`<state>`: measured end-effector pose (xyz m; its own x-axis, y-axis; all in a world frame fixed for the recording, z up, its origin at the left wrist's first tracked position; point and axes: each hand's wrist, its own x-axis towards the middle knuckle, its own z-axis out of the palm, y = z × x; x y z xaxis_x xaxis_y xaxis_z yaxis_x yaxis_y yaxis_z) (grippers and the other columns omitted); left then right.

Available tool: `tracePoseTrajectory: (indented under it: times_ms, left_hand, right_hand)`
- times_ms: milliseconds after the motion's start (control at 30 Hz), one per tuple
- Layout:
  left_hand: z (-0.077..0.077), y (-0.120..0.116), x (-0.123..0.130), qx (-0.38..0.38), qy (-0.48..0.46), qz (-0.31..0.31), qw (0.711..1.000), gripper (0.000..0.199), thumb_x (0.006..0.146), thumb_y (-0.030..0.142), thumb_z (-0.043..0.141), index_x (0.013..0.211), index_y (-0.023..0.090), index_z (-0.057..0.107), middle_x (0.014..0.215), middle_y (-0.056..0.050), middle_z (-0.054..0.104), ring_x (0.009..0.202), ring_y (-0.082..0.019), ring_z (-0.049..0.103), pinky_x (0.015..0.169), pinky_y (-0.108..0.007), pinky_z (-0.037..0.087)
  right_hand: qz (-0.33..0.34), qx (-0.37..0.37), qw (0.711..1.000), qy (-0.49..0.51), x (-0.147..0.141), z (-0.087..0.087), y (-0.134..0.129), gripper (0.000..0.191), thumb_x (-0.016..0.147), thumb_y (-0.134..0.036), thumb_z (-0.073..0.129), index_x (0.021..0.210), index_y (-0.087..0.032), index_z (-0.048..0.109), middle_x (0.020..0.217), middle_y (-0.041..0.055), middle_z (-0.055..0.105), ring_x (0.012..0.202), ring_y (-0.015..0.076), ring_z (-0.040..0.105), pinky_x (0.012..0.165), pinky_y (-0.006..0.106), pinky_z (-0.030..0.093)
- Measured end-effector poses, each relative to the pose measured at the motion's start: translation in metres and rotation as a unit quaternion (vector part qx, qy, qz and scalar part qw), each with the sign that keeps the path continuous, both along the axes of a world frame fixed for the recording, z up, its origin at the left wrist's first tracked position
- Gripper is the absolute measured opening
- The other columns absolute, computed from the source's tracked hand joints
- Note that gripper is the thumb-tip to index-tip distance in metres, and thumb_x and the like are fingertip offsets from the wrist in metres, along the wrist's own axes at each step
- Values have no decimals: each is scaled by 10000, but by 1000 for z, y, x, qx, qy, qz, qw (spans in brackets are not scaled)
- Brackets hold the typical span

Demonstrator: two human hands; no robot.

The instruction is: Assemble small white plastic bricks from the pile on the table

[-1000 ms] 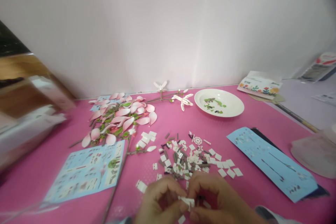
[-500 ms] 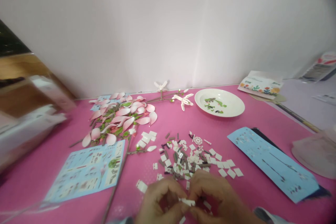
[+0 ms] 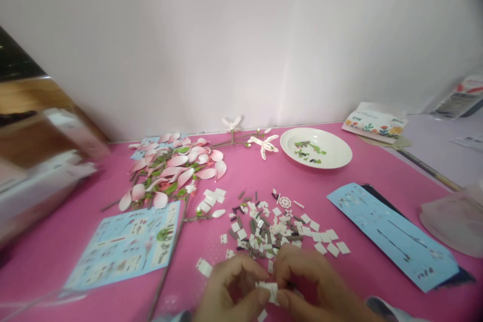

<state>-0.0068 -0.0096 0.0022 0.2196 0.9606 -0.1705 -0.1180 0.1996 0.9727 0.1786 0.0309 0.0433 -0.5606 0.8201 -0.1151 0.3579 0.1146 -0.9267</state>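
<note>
One small white piece [image 3: 269, 288] sits pinched between our left hand [image 3: 219, 287] and right hand [image 3: 320, 282], its longer side running roughly crosswise from one to the other, over the pink counter [image 3: 245, 176], on our side of the loose parts [image 3: 260, 224].

Brick pile [image 3: 278, 229] blocks fwd of hands [image 3: 315, 282]; gap btwn pile & plate [image 3: 337, 148]; long stem [image 3: 168, 262] bars L.

White pc [image 3: 269, 287] partly hidden by fingers [image 3: 258, 299], exact shape unclr.
</note>
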Motion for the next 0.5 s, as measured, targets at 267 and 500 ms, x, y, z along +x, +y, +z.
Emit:
tracePoseTrajectory:
  times_ms: [267,500]
  left_hand:
    - [-11,-7,-5,-10,44,-52,998,301,786,446,679,774,188,524,664,44,388,604,-121,349,547,-244,270]
    - [-3,-9,-5,-18,23,-90,996,353,796,521,646,774,200,503,675,41,385,610,-119,340,547,-243,246]
  right_hand:
    - [7,-50,999,4,1,-1,0,235,784,-370,606,646,-191,542,674,2,538,638,152,483,587,269,398]
    - [21,-19,999,16,4,-10,-2,247,799,-364,646,638,-188,582,673,-9,546,626,135,502,571,246,407]
